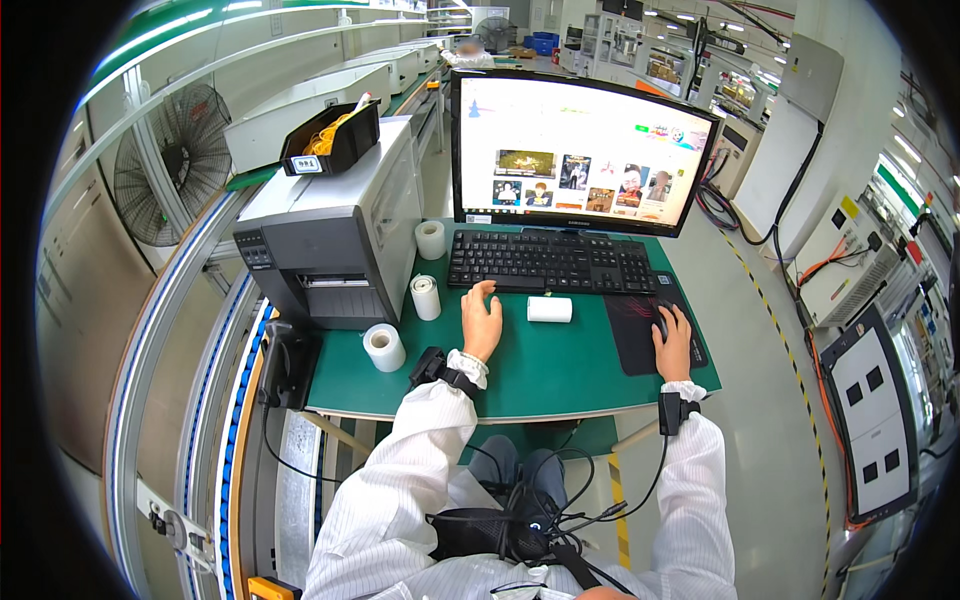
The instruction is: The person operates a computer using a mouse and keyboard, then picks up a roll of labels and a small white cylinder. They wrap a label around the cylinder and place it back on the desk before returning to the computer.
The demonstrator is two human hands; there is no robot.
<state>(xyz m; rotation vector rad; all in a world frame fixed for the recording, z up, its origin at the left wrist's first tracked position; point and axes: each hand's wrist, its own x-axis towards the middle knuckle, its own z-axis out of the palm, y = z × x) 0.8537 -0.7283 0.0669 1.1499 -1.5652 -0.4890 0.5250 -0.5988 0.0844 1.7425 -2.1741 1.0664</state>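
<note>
My right hand rests over a black computer mouse, fingers wrapped round it, on a dark mouse pad with red markings. My left hand lies on the green tabletop, holding nothing. Its fingers are loosely bent and apart, with the tips by the front edge of the black keyboard. Between my hands a small white roll lies on its side. Behind the keyboard stands a lit monitor showing a page with rows of pictures.
Left of my left hand stand white label rolls. A grey label printer carries a black bin with yellow items. A black scanner-like device sits at the left corner. Cables cross my lap. A conveyor runs along the left.
</note>
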